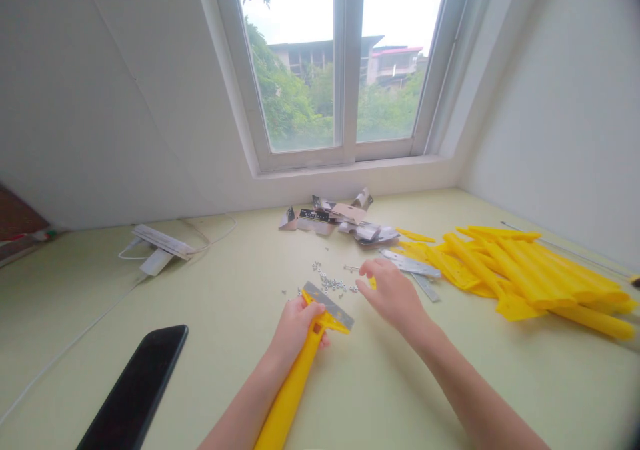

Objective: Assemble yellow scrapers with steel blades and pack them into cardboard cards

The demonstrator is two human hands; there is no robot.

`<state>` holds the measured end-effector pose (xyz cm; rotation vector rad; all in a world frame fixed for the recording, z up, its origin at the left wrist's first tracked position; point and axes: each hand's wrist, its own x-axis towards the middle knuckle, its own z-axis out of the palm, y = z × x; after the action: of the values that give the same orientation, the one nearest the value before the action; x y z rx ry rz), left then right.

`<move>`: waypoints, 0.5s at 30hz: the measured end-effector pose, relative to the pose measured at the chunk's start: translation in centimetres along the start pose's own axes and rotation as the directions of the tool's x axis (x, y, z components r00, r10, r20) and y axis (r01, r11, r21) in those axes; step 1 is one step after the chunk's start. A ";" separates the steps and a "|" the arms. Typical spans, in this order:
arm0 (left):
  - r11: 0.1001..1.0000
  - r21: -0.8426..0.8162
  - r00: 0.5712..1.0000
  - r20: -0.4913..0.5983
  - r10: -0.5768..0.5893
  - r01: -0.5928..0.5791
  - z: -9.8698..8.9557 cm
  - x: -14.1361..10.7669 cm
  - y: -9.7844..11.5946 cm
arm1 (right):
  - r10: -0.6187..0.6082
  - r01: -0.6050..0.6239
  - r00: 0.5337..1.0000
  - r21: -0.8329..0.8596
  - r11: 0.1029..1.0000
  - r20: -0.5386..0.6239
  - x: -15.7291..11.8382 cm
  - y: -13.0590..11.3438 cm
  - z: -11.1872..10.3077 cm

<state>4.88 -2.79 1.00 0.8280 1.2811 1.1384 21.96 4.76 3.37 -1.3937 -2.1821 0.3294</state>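
My left hand (pixel 299 323) is closed around the head of a yellow scraper (pixel 295 383), its thumb on top near a grey metal blade (pixel 330 305). The handle slants down toward the front edge of the view. To the right, my right hand (pixel 385 290) hovers with bent fingers beside a small yellow piece (pixel 373 282); whether the fingers touch or hold it is unclear. Small screws and nuts (pixel 334 285) lie scattered on the table between and beyond the hands. Loose metal blades (pixel 413 263) lie just past my right hand.
Yellow handles and flat parts (pixel 530 270) are piled on the right of the pale table (pixel 225 370). Torn packaging (pixel 350 217) lies below the window. A black phone (pixel 137 383) rests at the front left, behind it a white power strip (pixel 163 240) with cables.
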 end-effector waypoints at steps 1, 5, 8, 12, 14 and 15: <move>1.000 -0.008 1.000 0.000 0.002 -0.002 0.0 0.0 -0.1 | 0.040 -0.040 0.999 -0.057 0.998 0.014 0.2 0.6 -0.4; 0.999 -0.034 1.000 -0.014 0.011 -0.011 0.1 -0.1 -0.1 | 0.195 -0.172 0.972 -0.162 0.972 0.133 0.4 2.2 -2.0; 0.999 -0.052 0.999 -0.037 0.010 -0.012 0.2 -0.3 0.2 | 0.268 -0.231 0.937 -0.178 0.957 0.224 0.3 2.7 -2.8; 0.998 -0.055 1.000 -0.027 -0.016 0.015 0.2 -0.2 0.4 | 0.317 -0.292 0.898 -0.127 0.948 0.305 0.4 3.2 -3.1; 0.998 -0.060 1.000 -0.024 -0.018 0.016 0.2 -0.1 0.4 | 0.326 -0.312 0.889 -0.097 0.945 0.320 0.5 3.5 -3.1; 0.998 -0.063 1.000 -0.025 -0.017 0.015 0.2 -0.1 0.4 | 0.328 -0.317 0.887 -0.087 0.944 0.324 0.6 3.6 -3.0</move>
<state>5.03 -2.73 1.43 0.7579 1.2645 1.1736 26.22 6.62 4.36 -1.8379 -2.2132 0.7025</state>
